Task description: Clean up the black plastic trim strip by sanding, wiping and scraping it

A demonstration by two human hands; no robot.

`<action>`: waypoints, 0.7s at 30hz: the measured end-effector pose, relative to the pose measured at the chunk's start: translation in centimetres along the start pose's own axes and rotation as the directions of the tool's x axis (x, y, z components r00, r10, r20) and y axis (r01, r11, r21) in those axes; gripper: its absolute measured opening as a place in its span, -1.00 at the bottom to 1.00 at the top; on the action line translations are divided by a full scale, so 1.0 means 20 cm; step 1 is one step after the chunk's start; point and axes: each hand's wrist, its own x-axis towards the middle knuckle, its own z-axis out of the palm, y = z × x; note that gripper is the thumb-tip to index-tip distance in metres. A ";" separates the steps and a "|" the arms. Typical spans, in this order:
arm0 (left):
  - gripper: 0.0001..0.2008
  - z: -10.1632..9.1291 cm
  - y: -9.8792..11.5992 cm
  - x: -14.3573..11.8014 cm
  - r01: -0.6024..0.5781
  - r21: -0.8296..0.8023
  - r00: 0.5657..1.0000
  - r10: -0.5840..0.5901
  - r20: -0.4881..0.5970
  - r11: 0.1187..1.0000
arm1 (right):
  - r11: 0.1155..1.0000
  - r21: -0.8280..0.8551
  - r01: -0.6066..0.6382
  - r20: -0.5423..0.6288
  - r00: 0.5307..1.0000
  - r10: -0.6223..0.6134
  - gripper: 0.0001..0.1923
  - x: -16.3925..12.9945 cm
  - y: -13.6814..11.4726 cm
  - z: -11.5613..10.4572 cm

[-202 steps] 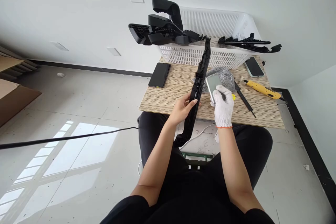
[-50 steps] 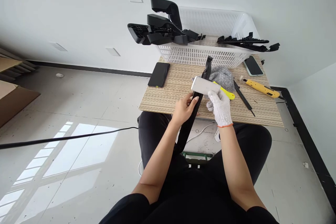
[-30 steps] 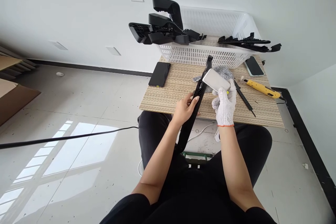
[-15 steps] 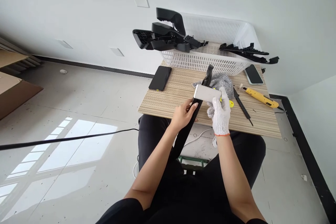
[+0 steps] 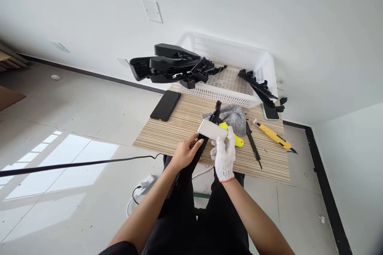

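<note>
While the left hand (image 5: 187,154) grips the long black part (image 5: 206,137), the gloved right hand (image 5: 224,155) holds a grey block (image 5: 208,129) on it. Behind them a grey cloth (image 5: 233,114) lies mid-tabletop (image 5: 167,135), before the white basket (image 5: 263,67) at the far edge.

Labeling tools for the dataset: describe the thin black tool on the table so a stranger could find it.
Start at the striped wooden table in front of the white basket. Right of the grey glove, a thin black tool lies flat, running from the basket side toward the near edge. It sits between the yellow scraper handle and the yellow knife; it alone is black and needle-slim.
</note>
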 end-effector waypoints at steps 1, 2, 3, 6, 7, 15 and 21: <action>-0.63 0.01 0.00 0.00 0.002 -0.026 1.000 -0.002 -0.007 1.000 | 1.000 -0.005 0.005 0.009 1.000 -0.005 -0.23 0.00 0.00 0.00; -0.63 0.01 0.00 0.00 -0.002 -0.048 1.000 0.002 -0.012 0.999 | 1.000 -0.007 0.016 0.015 1.000 -0.016 -0.23 0.01 0.00 0.00; -0.63 0.02 0.00 -0.01 -0.011 -0.068 1.000 0.010 -0.016 0.998 | 0.999 -0.009 0.032 0.020 0.999 -0.032 -0.23 0.01 0.00 0.00; -0.61 0.02 0.00 -0.02 -0.057 -0.069 0.998 0.056 -0.018 0.996 | 0.995 -0.016 0.099 0.037 0.995 -0.098 -0.24 0.02 0.01 0.00; -0.61 0.02 0.00 -0.03 -0.078 -0.057 0.997 0.076 -0.031 0.995 | 0.992 -0.024 0.122 0.041 0.992 -0.121 -0.24 0.02 0.01 0.00; -0.56 0.01 -0.02 -0.05 -0.222 0.017 0.973 0.223 -0.061 0.975 | 0.975 0.013 0.223 0.084 0.971 -0.223 -0.21 0.00 0.01 -0.01; -0.54 0.02 -0.03 -0.03 -0.259 0.001 0.964 0.258 -0.062 0.966 | 0.966 -0.023 0.256 0.074 0.964 -0.254 -0.23 0.01 0.01 -0.02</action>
